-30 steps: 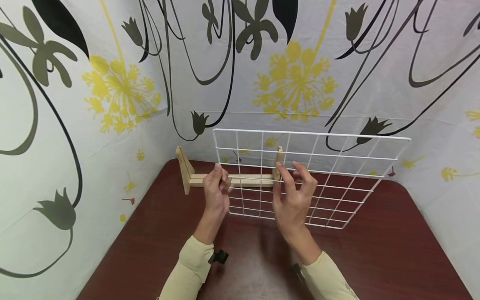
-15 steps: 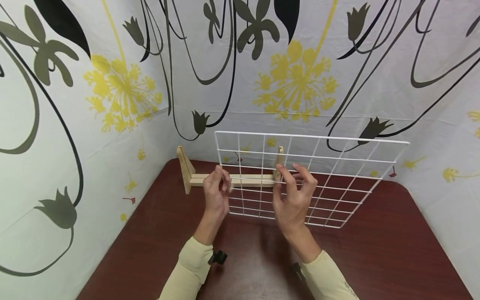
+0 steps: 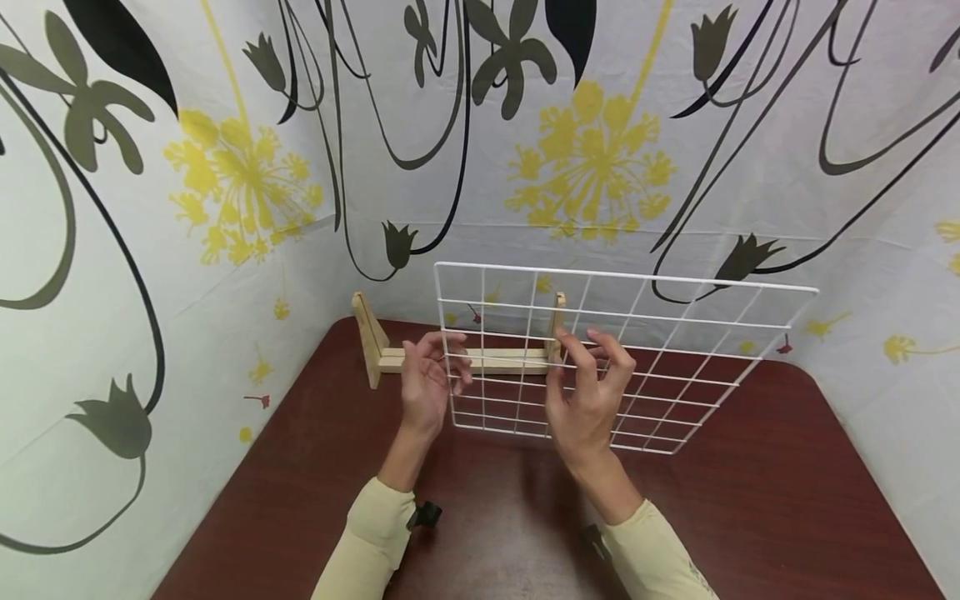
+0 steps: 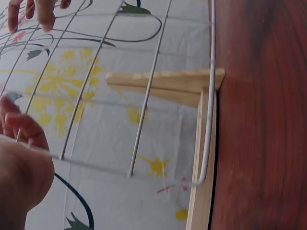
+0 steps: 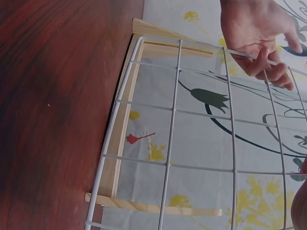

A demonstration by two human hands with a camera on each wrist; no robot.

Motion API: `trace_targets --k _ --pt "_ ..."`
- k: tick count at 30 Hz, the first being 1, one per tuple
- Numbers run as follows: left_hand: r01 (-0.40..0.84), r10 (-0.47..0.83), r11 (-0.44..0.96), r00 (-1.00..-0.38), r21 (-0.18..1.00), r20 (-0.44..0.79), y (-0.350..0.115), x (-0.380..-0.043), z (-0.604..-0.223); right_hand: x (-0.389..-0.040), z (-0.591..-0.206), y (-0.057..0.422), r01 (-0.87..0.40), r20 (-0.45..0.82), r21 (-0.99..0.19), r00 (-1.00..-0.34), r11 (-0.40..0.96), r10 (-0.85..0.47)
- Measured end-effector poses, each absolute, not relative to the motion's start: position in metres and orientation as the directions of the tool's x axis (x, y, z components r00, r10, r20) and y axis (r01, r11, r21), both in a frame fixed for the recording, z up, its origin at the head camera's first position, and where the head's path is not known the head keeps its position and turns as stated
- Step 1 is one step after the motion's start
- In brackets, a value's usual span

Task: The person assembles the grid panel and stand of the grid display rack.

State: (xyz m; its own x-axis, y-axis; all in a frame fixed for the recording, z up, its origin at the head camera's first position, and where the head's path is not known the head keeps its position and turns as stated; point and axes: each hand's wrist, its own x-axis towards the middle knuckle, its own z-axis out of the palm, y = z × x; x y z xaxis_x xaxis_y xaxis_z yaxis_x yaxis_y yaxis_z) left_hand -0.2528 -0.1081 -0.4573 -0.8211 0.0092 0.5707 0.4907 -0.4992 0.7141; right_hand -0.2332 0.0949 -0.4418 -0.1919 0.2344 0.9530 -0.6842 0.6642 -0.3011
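Note:
A white wire grid panel (image 3: 626, 276) stands tilted up over the table. My right hand (image 3: 588, 396) grips its wires near the middle, thumb and forefinger bent around them. At the panel's left edge is my left hand (image 3: 426, 392), its fingers loosely spread and reaching past the edge wire. The right wrist view shows this left hand (image 5: 256, 36) from the other side, fingers relaxed beside the wire. Behind the panel sits a wooden stand (image 3: 502, 362), a long base bar with an upright at each end. The grid partly overlaps its right upright (image 3: 558, 321).
Everything rests on a dark red-brown table (image 3: 750, 517). White fabric (image 3: 480, 192) with yellow and dark flower prints hangs behind and at both sides, close to the table's back edge. A small black device (image 3: 426, 515) is on the left wrist.
My left hand has loosened its pinch on the panel's left edge, shifted slightly left and spread its fingers. The panel has tilted a little; my right hand holds nearly the same place.

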Motion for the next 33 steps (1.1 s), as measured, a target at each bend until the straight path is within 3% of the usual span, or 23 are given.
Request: trace_targets --k 4,8,13,19,23,27,33 --pt "0.528 0.116 -0.451 -0.765 0.720 0.633 -0.120 -0.256 -0.460 -0.233 -0.442 0.095 -0.687 0.953 -0.301 -0.195 0.662 0.232" --pt "0.626 0.112 -0.372 -0.703 0.685 0.703 -0.131 -0.261 -0.462 -0.232 -0.441 0.095 -0.687 0.953 -0.302 -0.197 0.661 0.231" --pt "0.700 -0.056 -0.320 -0.687 0.639 0.724 -0.145 -0.266 -0.463 -0.232 -0.441 0.096 -0.688 0.951 -0.307 -0.200 0.658 0.235" --pt "0.757 -0.355 -0.061 -0.626 0.650 0.695 -0.159 -0.268 -0.464 -0.230 -0.442 0.096 -0.693 0.949 -0.313 -0.202 0.650 0.242" --pt "0.632 -0.453 -0.006 -0.693 0.775 0.561 -0.173 -0.270 -0.464 -0.229 -0.442 0.096 -0.698 0.950 -0.311 -0.200 0.644 0.242" --pt "0.374 -0.522 0.009 -0.789 0.928 0.323 -0.190 -0.276 -0.464 -0.228 -0.443 0.095 -0.711 0.951 -0.305 -0.196 0.634 0.239" --pt "0.080 -0.508 -0.132 -0.861 0.988 0.002 -0.215 -0.294 -0.472 -0.227 -0.444 0.093 -0.723 0.952 -0.302 -0.198 0.621 0.233"
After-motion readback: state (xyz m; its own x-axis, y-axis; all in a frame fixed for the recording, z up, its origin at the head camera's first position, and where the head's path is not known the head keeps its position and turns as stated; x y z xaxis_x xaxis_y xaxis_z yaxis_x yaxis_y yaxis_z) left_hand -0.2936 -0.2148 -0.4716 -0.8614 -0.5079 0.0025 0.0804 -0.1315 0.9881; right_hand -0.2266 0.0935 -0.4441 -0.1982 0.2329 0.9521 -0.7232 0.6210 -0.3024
